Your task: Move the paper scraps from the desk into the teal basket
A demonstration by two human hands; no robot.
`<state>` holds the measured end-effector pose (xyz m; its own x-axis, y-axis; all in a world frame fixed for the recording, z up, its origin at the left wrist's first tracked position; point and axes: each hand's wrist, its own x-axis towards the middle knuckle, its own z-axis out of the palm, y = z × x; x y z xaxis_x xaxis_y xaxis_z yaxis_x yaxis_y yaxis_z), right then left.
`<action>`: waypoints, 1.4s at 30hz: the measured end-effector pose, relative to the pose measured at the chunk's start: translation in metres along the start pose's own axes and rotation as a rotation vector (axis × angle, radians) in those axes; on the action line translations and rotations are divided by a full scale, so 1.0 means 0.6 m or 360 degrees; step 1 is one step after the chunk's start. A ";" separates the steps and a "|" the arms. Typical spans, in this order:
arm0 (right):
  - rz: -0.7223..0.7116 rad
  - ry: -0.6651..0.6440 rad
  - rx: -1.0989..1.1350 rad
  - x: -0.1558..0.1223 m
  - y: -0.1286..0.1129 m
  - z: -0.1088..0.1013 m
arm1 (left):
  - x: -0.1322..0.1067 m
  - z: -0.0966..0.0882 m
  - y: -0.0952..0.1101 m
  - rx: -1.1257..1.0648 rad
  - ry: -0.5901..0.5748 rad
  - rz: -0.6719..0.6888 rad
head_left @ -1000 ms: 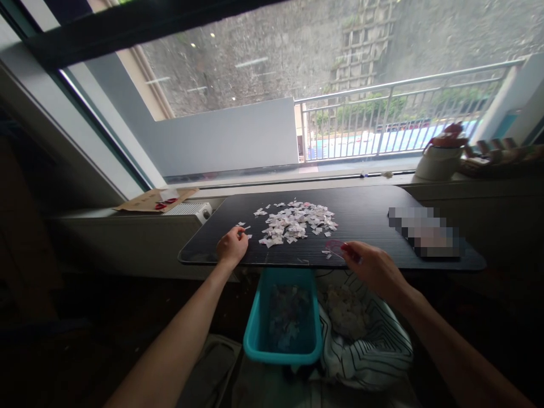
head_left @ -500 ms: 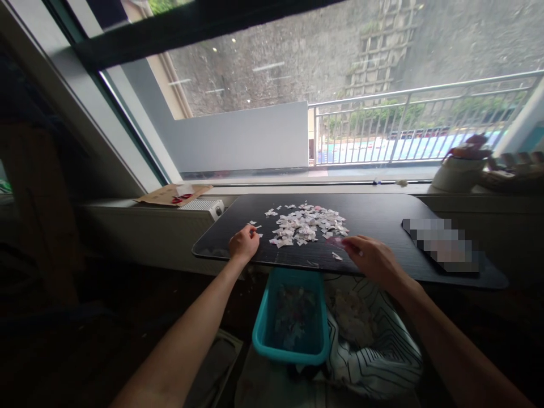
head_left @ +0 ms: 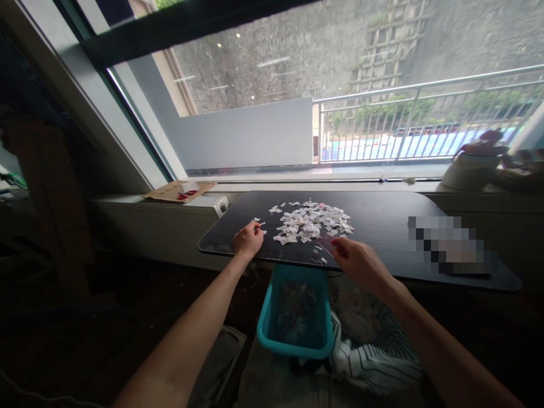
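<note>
A heap of white paper scraps (head_left: pixel 304 224) lies spread on the dark tabletop (head_left: pixel 382 218). My right hand (head_left: pixel 359 258) is closed on a thin, see-through pinkish plastic sheet (head_left: pixel 326 243), held low at the heap's near right side. A few loose scraps (head_left: pixel 322 260) lie beside it, close to the front edge. At the left end of the table my left hand (head_left: pixel 249 239) is closed in a pinch, with small scraps by its fingertips. Whether it holds one of them I cannot make out. Below the front edge stands a turquoise plastic basin (head_left: pixel 266 334) with scraps inside.
Striped cloth (head_left: pixel 378 357) bunches up right of the basin. On the table's right lies a blurred-out object (head_left: pixel 453 243). Red-handled scissors (head_left: pixel 187 195) rest on brown cardboard (head_left: pixel 164 191) beside a radiator (head_left: pixel 208 203). Behind the table is a window with a sill (head_left: pixel 272 186).
My right hand has moved left along the front edge with the pinkish sheet. Loose scraps near it now lie farther left. My left hand stays pinched in nearly the same place.
</note>
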<state>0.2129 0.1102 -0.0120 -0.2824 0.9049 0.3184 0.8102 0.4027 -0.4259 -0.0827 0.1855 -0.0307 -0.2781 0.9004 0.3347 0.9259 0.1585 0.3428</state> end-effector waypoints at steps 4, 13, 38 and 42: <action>0.0084 0.0042 -0.0005 -0.007 0.024 -0.016 | 0.001 0.005 -0.003 0.0019 0.0002 0.0004; 0.0020 -0.0135 -0.0031 0.020 0.011 -0.017 | 0.002 0.006 -0.001 0.0046 0.0023 -0.0011; 0.0017 -0.0340 -0.0178 -0.034 0.040 -0.093 | 0.001 0.004 0.002 0.0069 0.0014 0.0001; 0.0042 -0.0324 -0.0174 -0.048 0.050 -0.102 | 0.002 0.004 0.002 0.0081 0.0015 0.0008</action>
<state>0.2767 0.0875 0.0178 -0.3492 0.9286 0.1259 0.8665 0.3711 -0.3338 -0.0810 0.1876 -0.0320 -0.2758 0.8975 0.3443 0.9390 0.1749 0.2963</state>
